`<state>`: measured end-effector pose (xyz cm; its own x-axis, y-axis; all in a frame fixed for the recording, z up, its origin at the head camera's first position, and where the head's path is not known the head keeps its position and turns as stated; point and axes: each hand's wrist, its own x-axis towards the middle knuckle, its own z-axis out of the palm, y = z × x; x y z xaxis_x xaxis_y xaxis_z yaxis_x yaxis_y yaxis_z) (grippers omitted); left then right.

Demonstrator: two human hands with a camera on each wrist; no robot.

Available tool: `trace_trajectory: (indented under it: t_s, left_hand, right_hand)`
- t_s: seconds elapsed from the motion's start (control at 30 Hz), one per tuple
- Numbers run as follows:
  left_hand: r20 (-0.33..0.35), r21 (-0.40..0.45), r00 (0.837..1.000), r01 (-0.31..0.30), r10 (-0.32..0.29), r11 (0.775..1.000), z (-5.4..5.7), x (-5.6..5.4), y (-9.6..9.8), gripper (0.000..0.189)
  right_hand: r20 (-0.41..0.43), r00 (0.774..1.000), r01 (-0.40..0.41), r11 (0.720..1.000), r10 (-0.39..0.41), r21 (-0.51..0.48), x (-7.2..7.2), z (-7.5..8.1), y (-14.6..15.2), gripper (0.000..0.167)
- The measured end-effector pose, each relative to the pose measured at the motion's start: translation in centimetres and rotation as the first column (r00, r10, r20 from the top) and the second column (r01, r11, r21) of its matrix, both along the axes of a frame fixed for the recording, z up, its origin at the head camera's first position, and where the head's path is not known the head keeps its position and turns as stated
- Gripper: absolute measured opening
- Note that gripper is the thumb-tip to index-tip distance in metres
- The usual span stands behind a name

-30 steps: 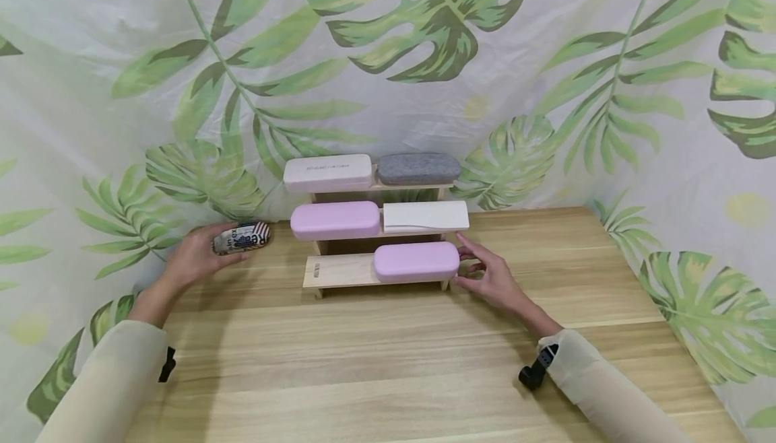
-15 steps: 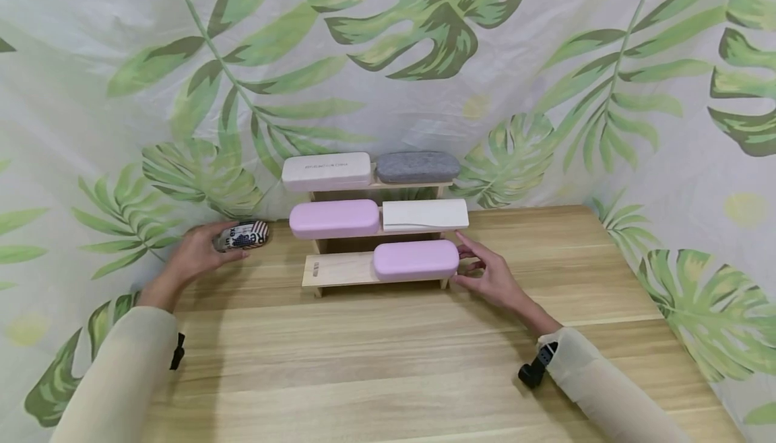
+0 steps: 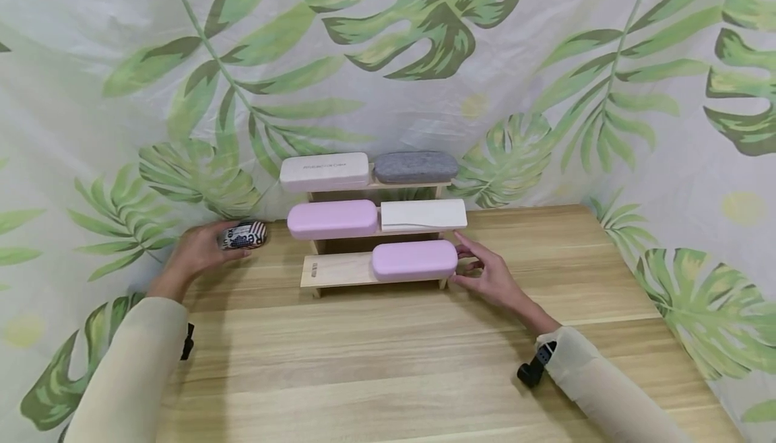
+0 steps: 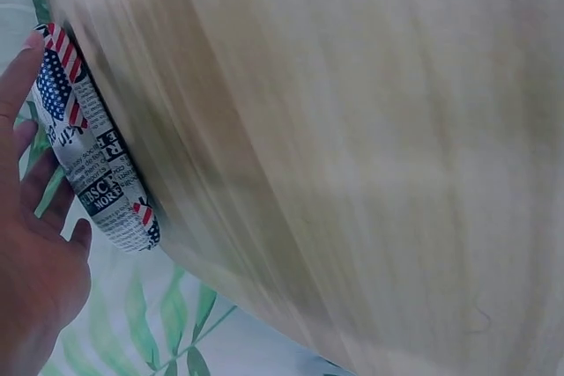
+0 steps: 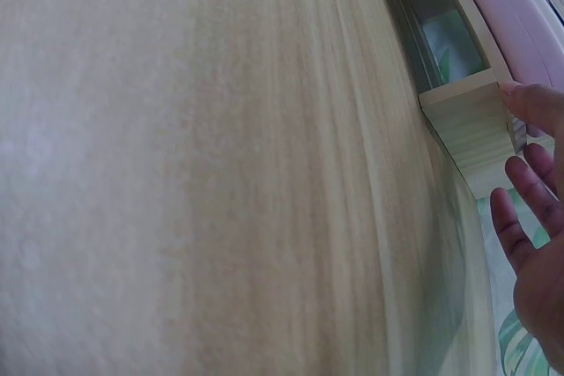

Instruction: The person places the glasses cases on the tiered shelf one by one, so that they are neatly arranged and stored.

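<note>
Left hand (image 3: pixel 197 249) is wrapped over the printed case (image 3: pixel 244 235), fingers curled round it, a firm grip, and the case sits on the desk (image 3: pixel 388 355) near the back-left corner, just left of the rack (image 3: pixel 336 270) and apart from it. The left wrist view shows the same hold: newsprint and flag pattern on the case (image 4: pixel 84 147), hand (image 4: pixel 35 253) cupped along its far side, the case's edge down on the wood. Over on the right, the right hand (image 3: pixel 491 275) is at the end of the rack's lowest step, fingers straight and spread, grip slack, clamped on nothing; fingertips are at the right end of the pink case (image 3: pixel 414 260) lying on that step. From the right wrist, a fingertip (image 5: pixel 529 103) touches the corner of the step. The step's left half is bare wood. Middle step carries a second pink case (image 3: pixel 332 219) on the left and a white case (image 3: pixel 423 215) on the right, side by side. Top step holds a pale case (image 3: pixel 324 171) beside a grey case (image 3: pixel 415 166). A leaf-print cloth (image 3: pixel 424 46) hangs behind.
</note>
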<state>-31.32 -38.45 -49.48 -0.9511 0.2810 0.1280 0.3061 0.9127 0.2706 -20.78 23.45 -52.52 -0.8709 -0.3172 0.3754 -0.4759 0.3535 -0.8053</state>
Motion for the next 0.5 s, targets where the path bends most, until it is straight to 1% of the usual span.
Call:
trace_trajectory:
  t_s: [0.1,0.27,0.4,0.5]
  left_hand:
    - [0.036,-0.009,0.999,-0.003,0.004,1.0,0.0,-0.32,0.08,0.085]
    - [0.07,0.015,0.998,0.005,-0.006,1.0,0.25,-0.61,0.2,0.085]
    - [0.076,0.014,0.997,0.01,-0.012,1.0,0.45,-0.55,0.16,0.084]
    - [0.063,0.002,0.998,0.022,-0.022,1.0,0.42,-0.49,-0.04,0.081]
  right_hand:
    - [0.007,1.0,-0.006,1.0,0.006,-0.004,0.02,0.0,0.01,0.093]
    - [0.017,1.0,-0.016,1.0,0.017,-0.019,-0.07,0.03,-0.01,0.093]
    - [0.014,1.0,-0.015,1.0,0.015,-0.023,-0.19,-0.07,0.05,0.093]
    - [0.014,1.0,-0.017,1.0,0.017,-0.021,-0.18,-0.12,0.09,0.093]
